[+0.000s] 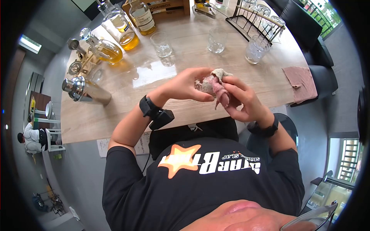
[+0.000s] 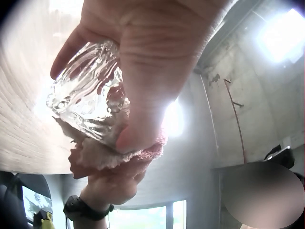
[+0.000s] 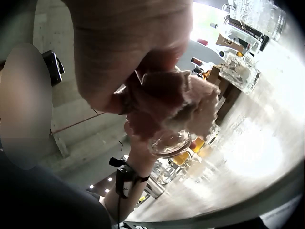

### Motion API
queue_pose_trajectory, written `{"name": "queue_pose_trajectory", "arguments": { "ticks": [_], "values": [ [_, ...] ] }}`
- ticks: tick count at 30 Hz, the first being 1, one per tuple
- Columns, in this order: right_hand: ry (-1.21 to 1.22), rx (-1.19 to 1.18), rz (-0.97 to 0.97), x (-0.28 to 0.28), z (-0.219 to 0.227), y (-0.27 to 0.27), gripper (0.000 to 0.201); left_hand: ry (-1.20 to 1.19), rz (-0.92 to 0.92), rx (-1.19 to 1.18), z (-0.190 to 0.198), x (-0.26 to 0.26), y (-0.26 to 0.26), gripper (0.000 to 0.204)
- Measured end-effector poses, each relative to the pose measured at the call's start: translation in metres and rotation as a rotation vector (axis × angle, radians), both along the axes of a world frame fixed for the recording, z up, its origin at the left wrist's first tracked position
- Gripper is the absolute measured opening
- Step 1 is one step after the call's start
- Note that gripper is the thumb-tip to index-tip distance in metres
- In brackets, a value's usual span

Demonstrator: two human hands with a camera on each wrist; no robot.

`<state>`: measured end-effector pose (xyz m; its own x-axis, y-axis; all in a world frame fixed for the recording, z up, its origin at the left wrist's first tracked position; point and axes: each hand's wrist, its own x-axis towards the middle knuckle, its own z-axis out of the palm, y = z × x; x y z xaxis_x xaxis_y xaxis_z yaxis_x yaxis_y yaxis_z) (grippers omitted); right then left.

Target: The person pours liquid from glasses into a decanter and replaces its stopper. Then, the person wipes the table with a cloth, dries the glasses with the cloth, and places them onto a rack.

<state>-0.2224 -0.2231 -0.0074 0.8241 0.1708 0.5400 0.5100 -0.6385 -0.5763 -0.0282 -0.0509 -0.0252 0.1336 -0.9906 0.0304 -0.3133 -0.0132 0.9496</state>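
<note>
Left grip holds ridged glass; right grip, bunched cloth, seemingly terry

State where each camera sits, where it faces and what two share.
Head: worn on head, facing forward, down at table; left hand, right hand show.
Left wrist: worn there, facing left hand gripping clear glass; right hand beyond.
Right wrist: worn there, facing right hand gripping pink cloth; left forearm beyond.
Both wrist views share cloth.

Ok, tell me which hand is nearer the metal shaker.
Left. The left hand is right of the metal shaker, holding a glass; the right hand is farther right, gripping a cloth.
</note>
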Motion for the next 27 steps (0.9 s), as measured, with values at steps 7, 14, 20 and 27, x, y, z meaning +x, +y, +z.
{"name": "queue_pose_trajectory", "arguments": {
  "ticks": [7,14,20,27],
  "values": [
    [0.027,-0.666,0.156,0.012,0.004,-0.018,0.04,0.174,-0.243,0.14,0.013,0.009,-0.003,0.072],
    [-0.1,-1.001,0.229,0.028,-0.017,-0.005,0.018,-0.002,-0.309,0.281,0.024,-0.005,-0.01,0.051],
    [0.25,-0.442,0.074,0.031,-0.021,0.003,0.048,-0.713,-0.015,-0.069,0.04,-0.019,-0.003,0.061],
    [0.81,1.291,0.043,0.029,-0.008,0.003,0.044,-1.241,0.219,-0.451,0.016,-0.022,-0.006,0.089]
  ]
}}
